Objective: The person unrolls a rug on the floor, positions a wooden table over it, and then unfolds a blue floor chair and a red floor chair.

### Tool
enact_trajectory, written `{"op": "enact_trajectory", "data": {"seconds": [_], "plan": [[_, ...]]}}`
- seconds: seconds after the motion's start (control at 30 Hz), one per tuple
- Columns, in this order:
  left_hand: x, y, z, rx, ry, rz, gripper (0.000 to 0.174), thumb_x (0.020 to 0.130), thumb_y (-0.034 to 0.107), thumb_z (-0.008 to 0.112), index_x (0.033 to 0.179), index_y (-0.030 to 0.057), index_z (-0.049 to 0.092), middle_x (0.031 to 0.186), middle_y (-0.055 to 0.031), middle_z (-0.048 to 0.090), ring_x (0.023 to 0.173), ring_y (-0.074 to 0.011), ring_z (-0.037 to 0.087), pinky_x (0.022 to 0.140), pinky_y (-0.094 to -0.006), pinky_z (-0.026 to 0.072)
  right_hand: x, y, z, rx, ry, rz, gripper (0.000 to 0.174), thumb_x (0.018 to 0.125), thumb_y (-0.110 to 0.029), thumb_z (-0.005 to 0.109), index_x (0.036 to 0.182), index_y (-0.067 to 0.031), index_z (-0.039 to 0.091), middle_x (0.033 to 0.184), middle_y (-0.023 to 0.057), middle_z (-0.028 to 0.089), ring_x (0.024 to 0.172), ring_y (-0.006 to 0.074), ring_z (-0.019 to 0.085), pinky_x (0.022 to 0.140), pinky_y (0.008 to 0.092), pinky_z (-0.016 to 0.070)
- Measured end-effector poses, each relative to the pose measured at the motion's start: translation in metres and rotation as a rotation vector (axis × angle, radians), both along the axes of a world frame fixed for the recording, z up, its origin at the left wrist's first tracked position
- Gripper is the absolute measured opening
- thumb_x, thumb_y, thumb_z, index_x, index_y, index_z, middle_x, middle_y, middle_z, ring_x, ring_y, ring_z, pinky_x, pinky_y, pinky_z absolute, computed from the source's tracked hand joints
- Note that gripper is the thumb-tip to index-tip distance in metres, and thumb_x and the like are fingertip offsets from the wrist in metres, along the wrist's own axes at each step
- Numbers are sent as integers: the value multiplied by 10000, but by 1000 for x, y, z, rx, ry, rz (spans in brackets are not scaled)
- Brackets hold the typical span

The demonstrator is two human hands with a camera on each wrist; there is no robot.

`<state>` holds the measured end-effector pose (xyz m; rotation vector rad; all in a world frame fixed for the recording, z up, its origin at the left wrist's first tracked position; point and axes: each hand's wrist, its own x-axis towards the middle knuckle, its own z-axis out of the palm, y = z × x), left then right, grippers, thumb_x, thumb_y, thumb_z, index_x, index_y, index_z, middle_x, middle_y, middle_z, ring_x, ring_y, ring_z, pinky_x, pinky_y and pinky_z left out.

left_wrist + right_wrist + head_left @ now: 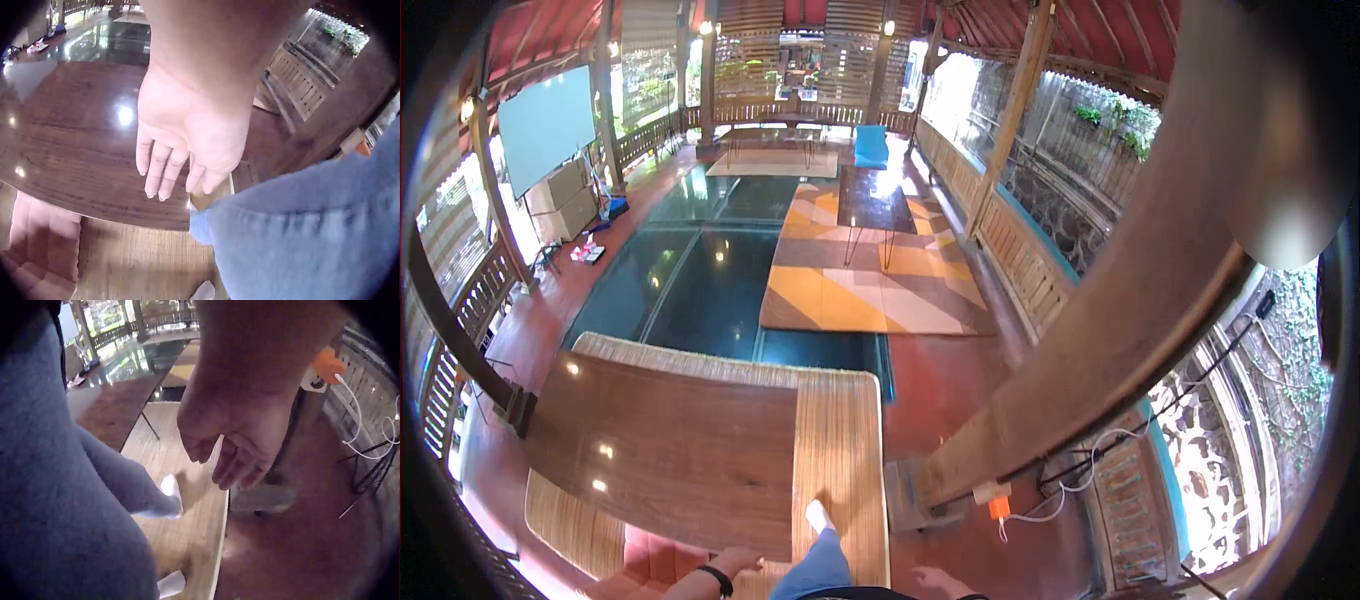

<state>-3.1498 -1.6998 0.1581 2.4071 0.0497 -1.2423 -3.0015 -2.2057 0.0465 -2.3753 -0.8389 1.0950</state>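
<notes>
By the near edge of the wooden table (pixel 665 445), our left hand (pixel 740 560) is open, its fingers relaxed; whether it touches the wood we cannot tell. Well apart from it, our right hand (pixel 940 582) hangs free, fingers loosely bent. Between and ahead of our hands, one white-socked foot (pixel 818 516) rests on the woven mat (pixel 840 430). Left of our left hand lies a pink cushion (pixel 650 560); ahead of our right, an orange adapter (pixel 998 507) sits near the post (pixel 1100 270).
</notes>
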Motion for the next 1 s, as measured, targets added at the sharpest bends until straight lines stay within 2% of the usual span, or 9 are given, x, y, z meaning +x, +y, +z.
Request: {"op": "enact_trajectory", "data": {"seconds": [0.23,0.47,0.6,0.67,0.7,0.73,0.8,0.97,1.0], "plan": [[52,36,15,-177,94,386,441,802,398,521,1125,99,505,1139,-156,530,1047,-299,508,832,-424,415,97,65,51,-101,214,-331,365,828,-243,451,1144,-67,502,1113,118,534,1008,250,505,852,339,403],[127,80,6,-400,99,848,415,790,397,552,1087,109,518,1145,-161,525,1048,-289,507,799,-445,429,205,158,97,-106,170,-418,297,837,-174,442,1091,-51,532,1041,102,553,931,220,512,787,335,420],[177,115,-21,-916,114,1327,401,784,396,569,1066,114,525,1149,-163,522,1049,-283,507,780,-457,437,250,181,95,-109,167,-415,264,841,-134,436,1061,-42,550,1000,93,565,887,204,516,749,333,430],[218,133,-30,-959,49,1430,394,781,396,578,1055,117,529,1150,-164,520,1049,-280,507,770,-463,441,278,187,52,47,261,-572,238,839,-133,434,1010,-31,565,961,98,575,843,195,514,714,332,430],[251,142,-12,-780,-44,1405,285,786,287,594,1002,110,536,989,-77,603,825,-231,564,712,-363,461,291,178,-2,203,358,-732,227,836,-142,434,966,-23,577,932,105,581,809,190,510,688,332,427],[277,157,-20,-514,-48,1136,355,775,328,576,1044,102,527,1028,-110,583,885,-266,550,754,-377,448,304,170,-52,359,447,-876,225,833,-151,433,923,-15,588,903,113,588,776,186,507,662,332,424],[331,191,-35,-4,-33,586,496,753,410,541,1127,85,509,1106,-177,541,1007,-336,522,837,-403,422,362,189,-46,231,375,-608,270,827,-200,441,1002,-30,557,984,121,570,874,219,504,741,335,414],[388,238,-6,-62,43,815,438,753,360,537,1074,61,543,1065,-191,558,1007,-334,524,835,-394,431,535,217,-19,-141,197,184,381,799,-258,470,1119,-61,529,1114,135,555,1054,276,511,896,343,394],[395,243,-6,8,21,810,427,754,353,533,1065,60,547,1053,-190,564,998,-335,529,833,-395,432,564,232,8,-177,177,62,369,790,-247,476,1107,-70,540,1105,130,561,1046,271,517,890,343,398]]}}
